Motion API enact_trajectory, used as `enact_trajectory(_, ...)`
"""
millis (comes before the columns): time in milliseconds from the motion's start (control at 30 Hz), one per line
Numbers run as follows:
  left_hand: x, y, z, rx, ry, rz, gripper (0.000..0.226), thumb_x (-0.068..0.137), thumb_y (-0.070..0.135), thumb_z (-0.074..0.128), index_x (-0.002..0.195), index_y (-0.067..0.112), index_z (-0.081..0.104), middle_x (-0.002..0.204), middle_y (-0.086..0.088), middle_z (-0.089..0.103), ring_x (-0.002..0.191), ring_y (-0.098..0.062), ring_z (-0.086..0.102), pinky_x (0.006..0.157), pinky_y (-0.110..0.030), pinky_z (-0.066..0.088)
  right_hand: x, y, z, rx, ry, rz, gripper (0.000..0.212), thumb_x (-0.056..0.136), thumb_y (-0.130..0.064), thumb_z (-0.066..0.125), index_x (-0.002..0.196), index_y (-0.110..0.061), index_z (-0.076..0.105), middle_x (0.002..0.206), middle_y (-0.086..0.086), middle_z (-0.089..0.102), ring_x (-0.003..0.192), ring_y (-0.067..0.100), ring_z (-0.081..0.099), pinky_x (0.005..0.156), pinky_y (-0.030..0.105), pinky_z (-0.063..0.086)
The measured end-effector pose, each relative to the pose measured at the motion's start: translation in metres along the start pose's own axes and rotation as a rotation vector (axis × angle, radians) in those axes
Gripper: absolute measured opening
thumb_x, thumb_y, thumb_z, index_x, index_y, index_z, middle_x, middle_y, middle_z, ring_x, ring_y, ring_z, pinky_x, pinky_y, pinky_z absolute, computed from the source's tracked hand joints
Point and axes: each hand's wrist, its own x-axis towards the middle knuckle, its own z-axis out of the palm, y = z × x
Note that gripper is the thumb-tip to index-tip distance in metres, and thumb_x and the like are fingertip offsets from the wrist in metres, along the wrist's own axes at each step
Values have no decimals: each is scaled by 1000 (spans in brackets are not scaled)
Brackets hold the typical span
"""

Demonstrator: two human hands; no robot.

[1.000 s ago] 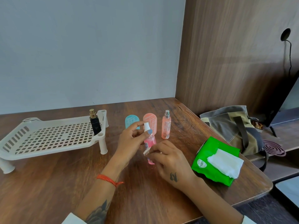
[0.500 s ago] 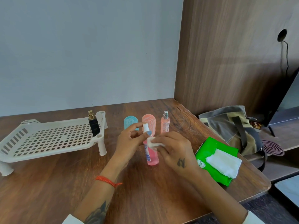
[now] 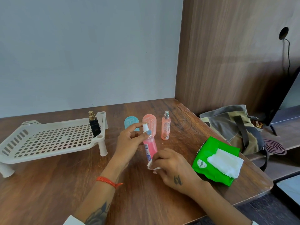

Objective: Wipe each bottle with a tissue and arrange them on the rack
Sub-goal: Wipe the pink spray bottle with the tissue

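Your left hand (image 3: pixel 128 143) pinches the pink spray bottle's (image 3: pixel 150 147) white cap mid-table; right hand (image 3: pixel 172 168) presses crumpled tissue (image 3: pixel 151 165) at its base. Perforated plastic rack (image 3: pixel 48 140): one black bottle (image 3: pixel 94 127). Three bottles unracked behind.

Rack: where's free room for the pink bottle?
The rack grid is bare left of the black bottle at its right end. It is crowded behind the pink bottle: blue case, peach case, peach bottle.
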Motion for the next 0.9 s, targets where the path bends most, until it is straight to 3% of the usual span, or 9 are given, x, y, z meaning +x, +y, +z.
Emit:
enact_trajectory(100, 1, 0, -2, -26, -7, -27, 31, 83, 13, 68, 110, 28, 63, 96, 1, 71, 90, -11, 68, 77, -24, 54, 3, 3, -3, 145, 203, 113, 17, 69, -6, 71, 81, -18, 74, 89, -5, 68, 85, 7, 61, 75, 24, 51)
enact_trajectory(167, 1, 0, -2, -53, -16, -46, 30, 84, 11, 67, 108, 29, 64, 104, -4, 70, 96, -16, 67, 86, -32, 54, 13, 5, -6, 146, 398, 183, 18, 71, -4, 69, 86, -13, 74, 91, -1, 70, 88, 6, 61, 78, 15, 47)
enact_trajectory(233, 0, 1, -2, -69, -22, -56, 30, 84, 10, 66, 107, 29, 64, 110, -7, 68, 100, -21, 66, 91, -38, 54, 23, 6, -9, 145, 470, 208, 17, 78, -9, 66, 93, -9, 73, 95, 2, 70, 90, 7, 61, 82, 8, 44)
enact_trajectory(333, -1, 1, -2, -84, -29, -53, 31, 85, 9, 64, 111, 26, 63, 110, -7, 68, 98, -22, 67, 89, -37, 54, 31, 6, -6, 127, 397, 172, 17, 84, -14, 62, 97, -9, 73, 100, 2, 69, 93, 8, 62, 85, 8, 43)
enact_trajectory(533, 1, 0, -1, -70, -7, -83, 34, 85, 11, 66, 116, 23, 63, 117, -7, 65, 105, -23, 64, 96, -45, 50, 16, 4, 3, 54, 318, 122, 24, 70, 5, 72, 85, -13, 72, 94, 0, 66, 89, 6, 55, 80, 2, 36)
enact_trajectory(733, -1, 3, 1, -54, -4, -65, 31, 85, 10, 64, 109, 29, 62, 108, 3, 64, 104, -18, 62, 96, -38, 50, -5, -1, 1, 21, 124, 58, 27, 66, 5, 68, 81, -17, 72, 91, -3, 63, 87, 13, 59, 66, 23, 50)
enact_trajectory(833, -2, 4, 1, -47, -6, -50, 31, 86, 9, 64, 111, 28, 62, 110, 2, 64, 104, -16, 61, 95, -35, 50, -7, 2, -4, 48, 39, 44, 26, 65, 2, 71, 79, -20, 73, 88, -5, 64, 84, 9, 59, 65, 21, 50)
enact_trajectory(900, -2, 4, 1, -51, -9, -38, 31, 86, 10, 64, 111, 27, 62, 107, 2, 65, 100, -13, 63, 92, -31, 51, -5, 4, -5, 86, 72, 79, 27, 65, 1, 70, 82, -20, 74, 88, -6, 66, 83, 7, 59, 65, 20, 50)
